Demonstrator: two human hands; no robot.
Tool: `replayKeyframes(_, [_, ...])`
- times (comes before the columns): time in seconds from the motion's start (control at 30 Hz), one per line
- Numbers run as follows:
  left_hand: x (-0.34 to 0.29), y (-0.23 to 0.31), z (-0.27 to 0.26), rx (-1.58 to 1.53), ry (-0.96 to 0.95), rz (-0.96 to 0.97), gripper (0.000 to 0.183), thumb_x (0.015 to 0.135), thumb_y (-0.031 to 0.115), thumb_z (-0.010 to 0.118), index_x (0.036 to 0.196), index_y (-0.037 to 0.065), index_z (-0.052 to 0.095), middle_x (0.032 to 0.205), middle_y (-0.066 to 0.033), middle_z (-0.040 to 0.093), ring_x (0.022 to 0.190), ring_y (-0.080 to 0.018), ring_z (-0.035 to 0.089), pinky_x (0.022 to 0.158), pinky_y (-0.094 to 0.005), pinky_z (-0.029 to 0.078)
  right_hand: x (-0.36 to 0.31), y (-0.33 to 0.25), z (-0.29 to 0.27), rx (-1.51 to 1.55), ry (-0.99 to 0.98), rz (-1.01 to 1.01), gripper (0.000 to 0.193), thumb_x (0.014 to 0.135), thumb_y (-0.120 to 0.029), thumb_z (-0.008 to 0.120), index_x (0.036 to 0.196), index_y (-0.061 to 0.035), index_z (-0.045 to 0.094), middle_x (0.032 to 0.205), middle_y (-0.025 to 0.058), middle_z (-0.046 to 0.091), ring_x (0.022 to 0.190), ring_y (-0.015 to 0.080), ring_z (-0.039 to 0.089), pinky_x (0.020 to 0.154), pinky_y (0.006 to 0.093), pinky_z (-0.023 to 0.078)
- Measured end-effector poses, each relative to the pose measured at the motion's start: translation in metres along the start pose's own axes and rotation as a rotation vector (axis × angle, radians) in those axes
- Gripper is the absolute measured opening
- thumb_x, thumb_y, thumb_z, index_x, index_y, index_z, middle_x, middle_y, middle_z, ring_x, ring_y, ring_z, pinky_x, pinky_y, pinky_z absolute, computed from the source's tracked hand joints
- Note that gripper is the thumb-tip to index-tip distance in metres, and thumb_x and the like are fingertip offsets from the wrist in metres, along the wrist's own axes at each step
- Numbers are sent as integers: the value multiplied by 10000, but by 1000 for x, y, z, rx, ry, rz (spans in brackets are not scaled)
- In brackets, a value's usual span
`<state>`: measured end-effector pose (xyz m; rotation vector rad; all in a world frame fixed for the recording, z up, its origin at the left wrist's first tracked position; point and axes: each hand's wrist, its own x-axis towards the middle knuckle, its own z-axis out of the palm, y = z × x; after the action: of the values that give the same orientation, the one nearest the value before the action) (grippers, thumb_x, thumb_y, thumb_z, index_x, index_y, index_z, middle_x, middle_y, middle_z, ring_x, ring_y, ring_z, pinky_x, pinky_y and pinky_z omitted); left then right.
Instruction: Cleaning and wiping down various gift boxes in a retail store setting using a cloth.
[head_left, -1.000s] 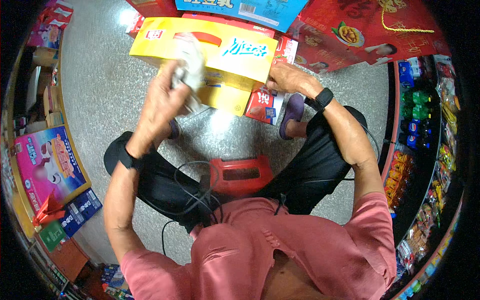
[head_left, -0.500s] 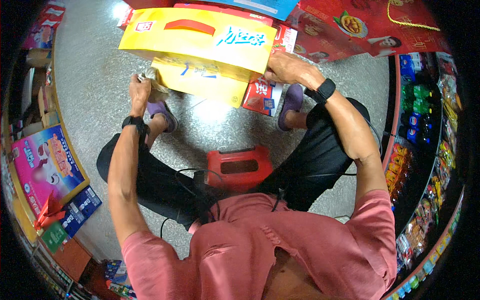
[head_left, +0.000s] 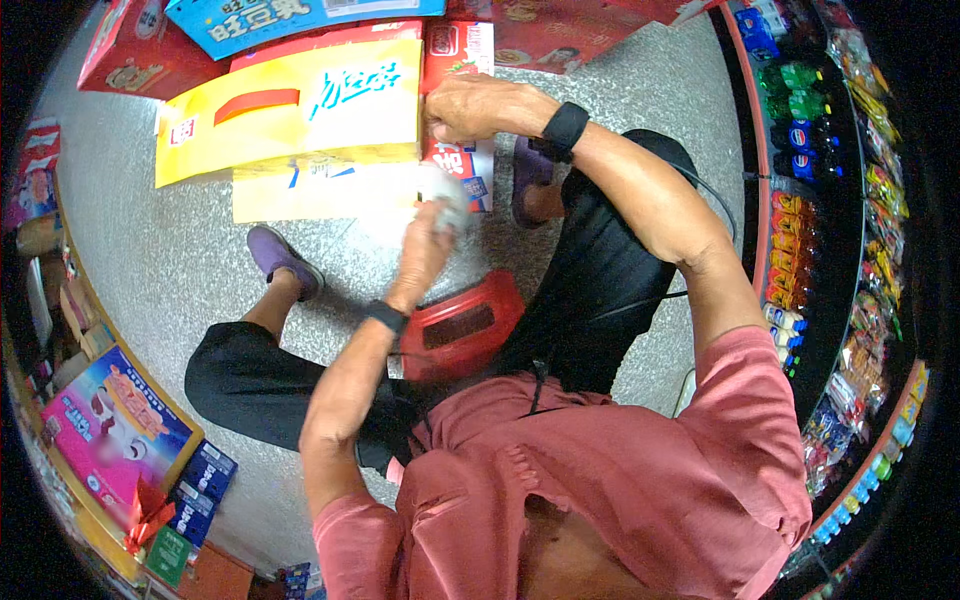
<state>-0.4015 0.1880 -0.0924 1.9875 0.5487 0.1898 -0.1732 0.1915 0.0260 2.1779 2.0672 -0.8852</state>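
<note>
A yellow gift carton with a red handle stands in front of me, its lower yellow side facing me. My right hand is closed at the carton's right end, fingers curled against its edge. In my left hand is a crumpled whitish cloth, blurred by motion. That hand is near the carton's lower right corner, beside a red and white box. The left fingers are closed around the cloth and partly smeared.
Behind the yellow carton are a blue carton and a red carton. A red plastic stool lies between my legs. Shelves of bottles and snack packets line the right; a pink and blue display box stands at left.
My left hand has moved right with the cloth, from the carton's left end to its lower right corner. The view has turned, so the cartons appear further left. My right hand stays at the carton's end.
</note>
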Motion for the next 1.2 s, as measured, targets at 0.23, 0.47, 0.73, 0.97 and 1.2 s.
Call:
replayKeyframes(0.23, [-12, 46, 24, -527, -593, 162, 428, 714, -65, 538, 1132, 31, 539, 1029, -209, 586, 973, -354, 569, 855, -372, 459, -5, 18, 2, 37, 111, 72, 245, 770, -213, 557, 802, 17, 635, 752, 192, 628, 736, 340, 624, 633, 439, 480])
replayKeyframes(0.47, [9, 88, -76, -298, -217, -421, 309, 788, -35, 532, 1076, 66, 573, 939, -45, 598, 831, -111, 555, 721, -232, 452, -11, -4, 16, 480, -83, -130, 506, 887, -478, 441, 995, -17, 618, 915, 165, 634, 830, 261, 590, 743, 381, 454])
replayKeyframes(0.73, [3, 75, -112, -738, 17, -348, 268, 879, 134, 539, 1125, 37, 491, 1020, -53, 543, 895, -121, 526, 774, -258, 451, -23, -15, 27, 760, -390, -191, 472, 784, -426, 613, 1015, -14, 607, 917, 114, 649, 784, 221, 606, 703, 354, 469])
replayKeyframes(0.97, [6, 50, -147, -174, -231, -220, 249, 868, 184, 535, 1012, -18, 518, 846, -82, 577, 789, -145, 530, 730, -273, 436, -43, 46, 36, 463, -15, 302, 473, 772, -408, 588, 1025, -9, 617, 877, 151, 659, 816, 251, 628, 741, 352, 482])
replayKeyframes(1.2, [-10, 82, -133, 77, -327, 3, 313, 776, 88, 597, 1038, -65, 519, 952, -247, 565, 909, -418, 541, 801, -415, 437, -13, 148, 45, 713, 826, 687, 504, 769, -429, 546, 968, 29, 612, 960, 233, 626, 921, 354, 607, 793, 398, 463])
